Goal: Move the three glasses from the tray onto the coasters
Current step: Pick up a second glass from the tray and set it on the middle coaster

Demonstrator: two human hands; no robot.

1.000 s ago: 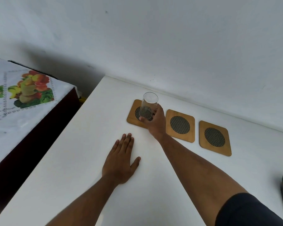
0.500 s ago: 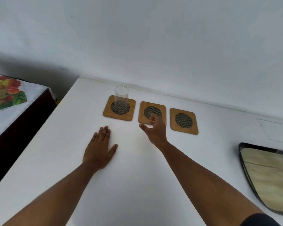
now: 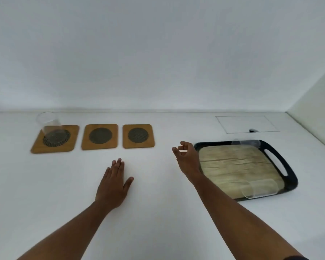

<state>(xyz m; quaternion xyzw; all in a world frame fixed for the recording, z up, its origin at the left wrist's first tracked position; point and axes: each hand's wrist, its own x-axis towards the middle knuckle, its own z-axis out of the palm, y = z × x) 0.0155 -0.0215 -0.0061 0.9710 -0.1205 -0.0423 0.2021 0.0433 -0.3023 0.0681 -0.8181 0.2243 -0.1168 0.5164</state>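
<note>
Three wooden coasters with dark mesh centres lie in a row at the back left. A clear glass [image 3: 50,126] stands on the left coaster [image 3: 71,136]. The middle coaster [image 3: 99,136] and the right coaster [image 3: 138,136] are bare. To the right lies a black tray [image 3: 281,160] with a pale wood-look floor. One glass [image 3: 259,188] lies on its side at the tray's near edge; another glass [image 3: 246,143] shows faintly at its far edge. My right hand [image 3: 186,158] hovers at the tray's left rim, fingers loosely curled, holding nothing. My left hand [image 3: 114,183] rests flat on the table.
The white table [image 3: 158,212] meets a white wall at the back and another on the right. A thin rectangular outline [image 3: 247,123] is set into the tabletop behind the tray.
My right hand let go of the glass on the left coaster and swung right to the tray's left rim. The view turned right, bringing the whole tray in.
</note>
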